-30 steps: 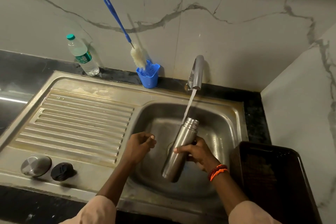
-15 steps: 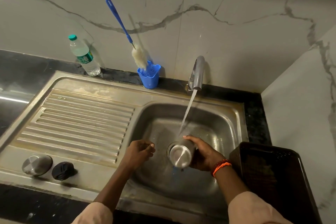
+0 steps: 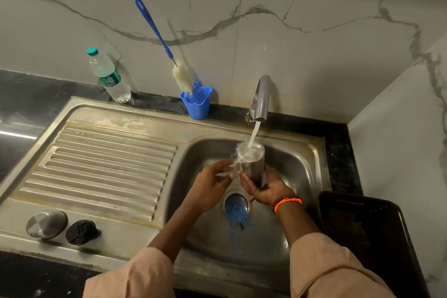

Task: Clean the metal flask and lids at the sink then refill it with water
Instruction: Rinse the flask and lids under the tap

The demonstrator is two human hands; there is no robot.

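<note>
1. The metal flask (image 3: 250, 164) is held upside down over the sink (image 3: 312, 159) basin, directly under the tap (image 3: 261, 99); the running stream strikes its upturned base and splashes off.
2. The right hand (image 3: 266, 188) grips the flask's lower part, fingers wrapped around it. The left hand (image 3: 212, 184), just left of the flask, is motion-blurred; its fingers look loosely curled, touching or nearly touching the flask wall, so its grip cannot be told.
3. Left of the basin, on the drainboard's near edge, the steel lid (image 3: 46, 224) and the black lid (image 3: 81, 232) lie side by side, away from the water.
4. Judgement: the flask's outside is being rinsed; the lids appear unwashed and refilling is not yet begun.
5. The bottle brush (image 3: 167, 50) stands in its blue holder (image 3: 197, 104), behind the basin.
</note>
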